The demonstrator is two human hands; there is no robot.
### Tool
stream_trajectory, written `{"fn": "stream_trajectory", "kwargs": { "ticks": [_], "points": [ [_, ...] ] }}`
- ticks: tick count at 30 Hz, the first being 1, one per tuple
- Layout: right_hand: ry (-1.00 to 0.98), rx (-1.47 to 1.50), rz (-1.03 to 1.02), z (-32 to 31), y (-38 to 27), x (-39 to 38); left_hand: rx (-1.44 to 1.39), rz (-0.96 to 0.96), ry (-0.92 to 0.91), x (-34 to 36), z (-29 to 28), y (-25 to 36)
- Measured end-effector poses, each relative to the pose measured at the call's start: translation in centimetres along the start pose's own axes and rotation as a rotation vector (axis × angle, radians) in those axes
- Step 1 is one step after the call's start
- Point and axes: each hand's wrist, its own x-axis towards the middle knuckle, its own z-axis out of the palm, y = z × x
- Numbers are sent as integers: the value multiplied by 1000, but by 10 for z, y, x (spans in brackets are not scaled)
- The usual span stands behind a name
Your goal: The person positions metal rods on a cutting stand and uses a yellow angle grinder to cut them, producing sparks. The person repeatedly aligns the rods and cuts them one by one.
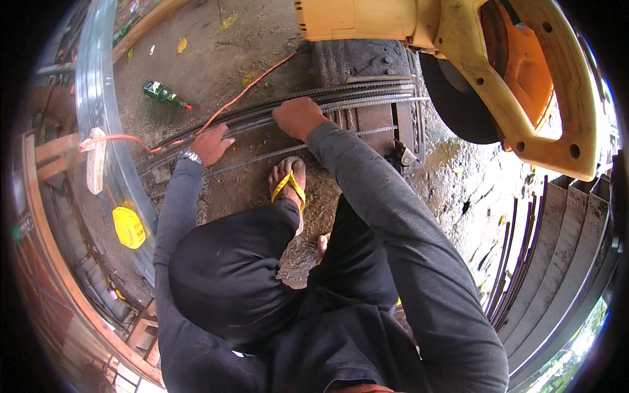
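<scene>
A bundle of ribbed steel rebars (pixel 367 98) runs from the lower left to the base of a yellow chop saw (pixel 452 59). My right hand (pixel 298 118) is closed over the bars, a short way left of the saw base; its fingertips are hidden. At the bundle's left part lies my left hand (pixel 209 144), thumb and forefinger apart, touching the bars. One thin rebar (pixel 262 155) lies apart, nearer to my foot. The saw's black cutting disc (pixel 452 98) stands at the right end of the bars.
An orange cord (pixel 242 95) crosses the bars beside my left hand. A green bottle (pixel 164 93) lies on the ground beyond. A yellow tape measure (pixel 128 227) sits on a long metal piece (pixel 98 85) at left. Metal channels (pixel 557 262) are stacked at right. My sandalled foot (pixel 287 180) is close to the bars.
</scene>
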Motion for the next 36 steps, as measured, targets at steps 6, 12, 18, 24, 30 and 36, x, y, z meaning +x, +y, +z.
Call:
{"fn": "stream_trajectory", "kwargs": {
  "ticks": [6,12,18,24,30,36],
  "points": [
    [-55,-50,-54,1,6,4,-41,-95,-98,2,-2,2],
    [18,-30,-106,9,12,8,-103,-127,-117,0,-9,11],
    [-15,-49,-88,7,10,6,-172,-173,-102,-3,-10,17],
    [-64,41,-41,-6,9,2,-219,-113,63,-8,-9,19],
    [24,57,-45,-5,8,0,-313,-76,177,-6,1,17],
    [46,50,-155,-27,-4,0,-77,-47,484,-17,15,5]
  ]
}}
